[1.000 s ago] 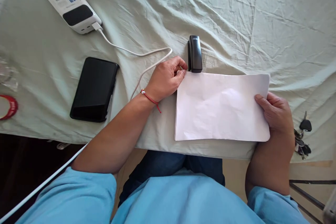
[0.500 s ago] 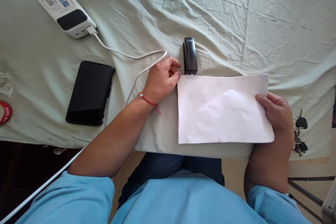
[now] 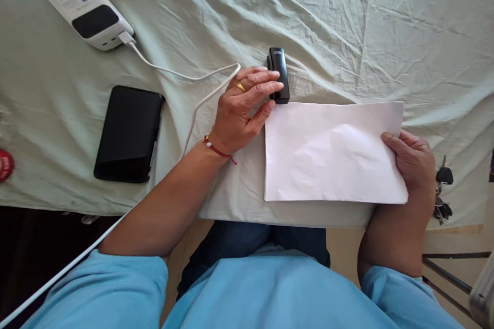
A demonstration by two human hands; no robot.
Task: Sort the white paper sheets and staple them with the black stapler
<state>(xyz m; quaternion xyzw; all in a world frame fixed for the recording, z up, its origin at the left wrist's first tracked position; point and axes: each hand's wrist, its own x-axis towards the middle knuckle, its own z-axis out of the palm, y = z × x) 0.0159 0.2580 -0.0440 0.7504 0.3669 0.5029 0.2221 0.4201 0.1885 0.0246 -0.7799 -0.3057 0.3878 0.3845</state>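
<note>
Sheets of white paper (image 3: 332, 159) lie by the near edge of the cloth (image 3: 227, 213), right of center, and the right hand (image 3: 415, 159) pinches their right edge, thumb on top. Keys (image 3: 445, 176) sit just right of that hand; a black-screened device (image 3: 129, 133) is over on the left. Bit farther, the left hand (image 3: 237, 115) is loosely spread, fingers over the black stapler (image 3: 281, 61) (can't tell if they're pressing). The stapler's near end meets the paper's far edge, toward its left corner. Far left: white power bank (image 3: 77, 2), cable (image 3: 173, 71) plugged in.
</note>
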